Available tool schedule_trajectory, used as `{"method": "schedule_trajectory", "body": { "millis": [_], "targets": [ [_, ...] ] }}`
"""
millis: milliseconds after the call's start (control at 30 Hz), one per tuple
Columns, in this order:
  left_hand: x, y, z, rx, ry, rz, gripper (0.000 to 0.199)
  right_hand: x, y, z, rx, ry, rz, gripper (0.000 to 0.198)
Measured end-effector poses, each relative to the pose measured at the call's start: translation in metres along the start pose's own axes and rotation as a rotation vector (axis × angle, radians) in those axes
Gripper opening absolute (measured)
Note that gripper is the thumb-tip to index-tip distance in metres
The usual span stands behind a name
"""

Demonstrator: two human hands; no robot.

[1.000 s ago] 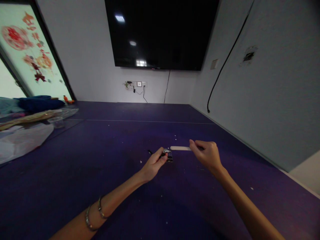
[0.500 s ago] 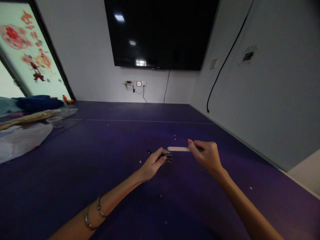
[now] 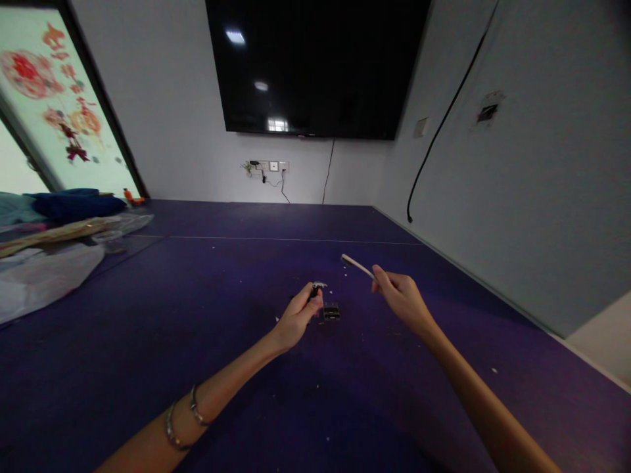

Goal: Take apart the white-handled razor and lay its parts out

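My left hand is closed round a small razor-like tool with a dark body and a silvery head; most of it is hidden by the fingers. Just right of these fingers, a small black block with dark slots and pale edges lies on the purple surface. My right hand pinches the end of a pale toothbrush. Its head points up and to the left with dark bristles on the underside, apart from the razor-like tool.
The purple surface has pale specks scattered on it. Plastic bags and dark blue cloth are heaped at the left. A television hangs on the far wall, above sockets with cords. A black cable dangles along the right wall.
The toothbrush has lifted away from the tool and tilted, its bristles now showing. My left hand has shifted slightly left and turned the tool, leaving the black block in plain sight.
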State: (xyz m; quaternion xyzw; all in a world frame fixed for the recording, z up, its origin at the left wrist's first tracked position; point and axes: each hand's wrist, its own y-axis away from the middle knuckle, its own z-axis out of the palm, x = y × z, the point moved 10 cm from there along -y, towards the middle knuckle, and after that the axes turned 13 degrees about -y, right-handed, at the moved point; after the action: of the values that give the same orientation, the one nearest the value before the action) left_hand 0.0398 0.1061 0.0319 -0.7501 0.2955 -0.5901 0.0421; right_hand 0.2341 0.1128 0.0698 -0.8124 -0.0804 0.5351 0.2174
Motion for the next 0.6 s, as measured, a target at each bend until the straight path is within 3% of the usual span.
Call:
{"method": "schedule_trajectory", "body": {
  "millis": [167, 267, 467, 600],
  "targets": [
    [-0.022, -0.006, 0.005, 0.013, 0.255, -0.137, 0.033, -0.005, 0.035, 0.065, -0.267, -0.686, 0.42, 0.033],
    [-0.026, -0.005, 0.005, 0.022, 0.271, -0.178, 0.035, -0.026, 0.063, 0.095, -0.35, -0.99, 0.557, 0.029],
    [-0.023, -0.003, 0.008, 0.007, 0.276, -0.191, 0.036, -0.042, 0.095, 0.13, -0.412, -1.206, 0.696, 0.026],
    [-0.024, -0.003, 0.009, 0.0, 0.291, -0.21, 0.032, -0.035, 0.119, 0.139, -0.316, -1.292, 0.758, 0.028]
  ]
}}
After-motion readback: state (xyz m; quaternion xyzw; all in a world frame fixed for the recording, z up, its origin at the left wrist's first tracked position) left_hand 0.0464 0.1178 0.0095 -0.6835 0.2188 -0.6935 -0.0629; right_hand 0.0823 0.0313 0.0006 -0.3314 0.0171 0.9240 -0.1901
